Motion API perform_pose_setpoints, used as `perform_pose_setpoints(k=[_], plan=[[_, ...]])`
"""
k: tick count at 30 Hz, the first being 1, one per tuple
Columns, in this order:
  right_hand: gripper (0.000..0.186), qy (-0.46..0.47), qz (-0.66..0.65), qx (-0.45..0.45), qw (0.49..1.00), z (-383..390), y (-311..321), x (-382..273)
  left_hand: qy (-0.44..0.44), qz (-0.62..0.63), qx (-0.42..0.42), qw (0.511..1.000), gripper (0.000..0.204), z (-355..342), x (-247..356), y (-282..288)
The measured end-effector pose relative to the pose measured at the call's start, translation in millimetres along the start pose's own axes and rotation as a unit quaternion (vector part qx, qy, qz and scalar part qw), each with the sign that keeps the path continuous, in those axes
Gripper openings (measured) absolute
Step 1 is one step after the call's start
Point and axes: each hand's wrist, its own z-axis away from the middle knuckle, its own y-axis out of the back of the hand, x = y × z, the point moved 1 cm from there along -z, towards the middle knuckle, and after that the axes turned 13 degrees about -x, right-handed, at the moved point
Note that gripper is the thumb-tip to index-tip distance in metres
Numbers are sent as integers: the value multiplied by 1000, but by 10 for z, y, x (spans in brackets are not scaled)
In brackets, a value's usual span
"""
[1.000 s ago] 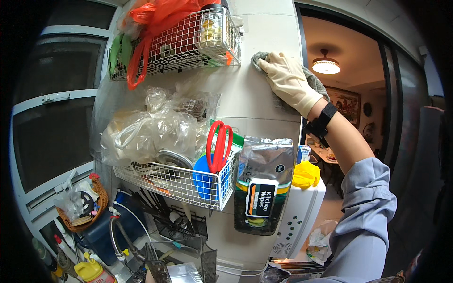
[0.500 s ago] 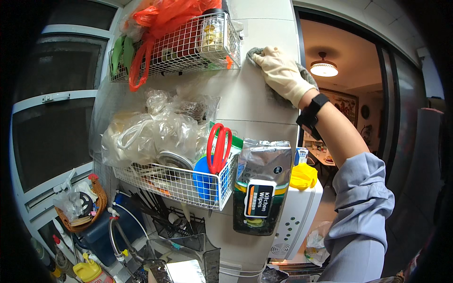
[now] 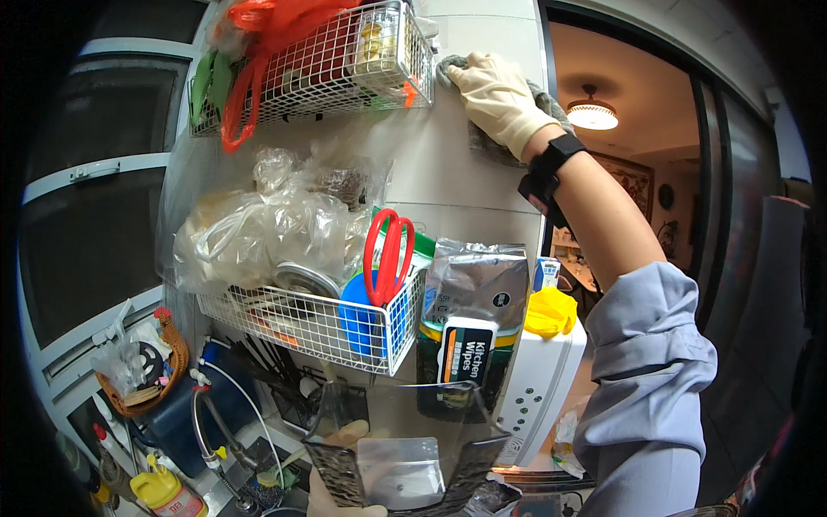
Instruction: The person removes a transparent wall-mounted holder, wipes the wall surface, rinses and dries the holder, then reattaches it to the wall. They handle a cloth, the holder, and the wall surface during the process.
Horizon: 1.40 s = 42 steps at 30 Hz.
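Right hand (image 3: 500,99): in a cream glove, bent and mostly closed over the cloth, bunching it against the wall.
Cloth (image 3: 448,71): grey, trapped between right hand and wall, sticking out past the fingertips and along both sides of the palm.
Wall (image 3: 431,191): pale, tiled, running down from right hand toward left hand.
Wristband (image 3: 556,164): black, strapped just behind the right glove.
Sleeve (image 3: 646,379): grey-blue, pushed up the right forearm.
Left hand (image 3: 327,500): also in a cream glove, well below right hand, wrapped around the near left side of the bin; finger spread hard to judge through the dark plastic.
Bin (image 3: 349,470): smoky, see-through, tilted, gripped by left hand.
Upper wire basket (image 3: 413,60): white, just left of right hand, holding a red bag (image 3: 289,34).
Lower wire basket (image 3: 297,329): white, above left hand, holding 1 blue cup (image 3: 358,314) and 1 pair of scissors (image 3: 379,258) with 2 red loops upward.
Clear bags (image 3: 267,228): heaped over that basket, left of and below right hand.
Packet (image 3: 474,276): silver and black, below right hand, partly behind the bin.
Tap (image 3: 205,426): metal, left of left hand.
Yellow bottle (image 3: 159,489): farther left of left hand.
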Motion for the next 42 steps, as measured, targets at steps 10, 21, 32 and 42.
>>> perform_pose_setpoints(k=[10,21,32,42], plan=[[19,-11,27,2,1000,-61,-50,57,30,9,-33,999,101,-625,691,-261],[21,-33,35,-43,998,-124,54,36,-92,-177,-48,979,63,-1541,873,-493],[20,-70,41,-24,996,-164,70,16,-84,-120,-20,989,51,-1766,809,-360],[16,-66,58,-43,995,-71,88,126,-82,-120,-1,989,50,-1748,787,-521]])
